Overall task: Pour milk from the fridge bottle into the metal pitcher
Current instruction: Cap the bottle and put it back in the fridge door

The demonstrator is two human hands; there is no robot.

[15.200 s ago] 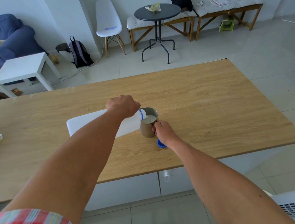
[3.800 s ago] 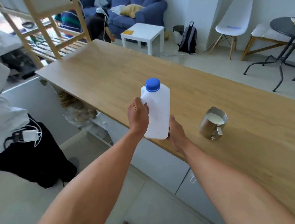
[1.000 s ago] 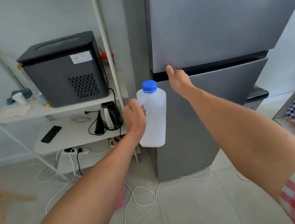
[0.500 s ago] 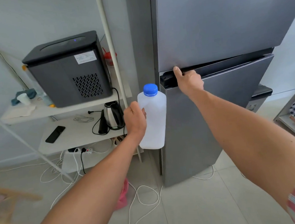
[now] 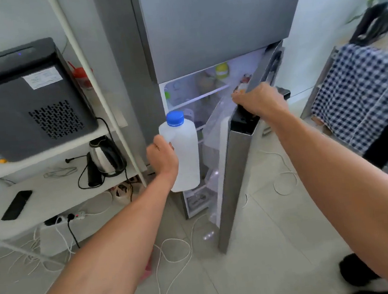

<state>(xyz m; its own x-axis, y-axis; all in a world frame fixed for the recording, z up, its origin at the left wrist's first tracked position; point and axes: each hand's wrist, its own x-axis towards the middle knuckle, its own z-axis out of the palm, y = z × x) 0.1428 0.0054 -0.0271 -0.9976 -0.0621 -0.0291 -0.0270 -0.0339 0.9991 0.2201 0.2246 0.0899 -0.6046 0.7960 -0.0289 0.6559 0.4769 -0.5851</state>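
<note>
My left hand [image 5: 163, 154] grips a white plastic milk bottle [image 5: 185, 152] with a blue cap, held upright in front of the fridge opening. My right hand [image 5: 257, 101] is closed on the top edge of the lower fridge door [image 5: 237, 173], which stands swung open toward me. Inside the lit fridge [image 5: 195, 90] I see shelves with a few containers. The metal pitcher is not in view.
A white shelf unit [image 5: 54, 188] at the left carries a black appliance [image 5: 21, 102], a steel kettle [image 5: 106, 155] and a phone [image 5: 17, 205]. White cables trail over the tiled floor [image 5: 172, 254]. Checked fabric hangs at the right [image 5: 357, 92].
My right hand has pulled the lower fridge door open, showing the lit inside. The bottle stays upright in my left hand.
</note>
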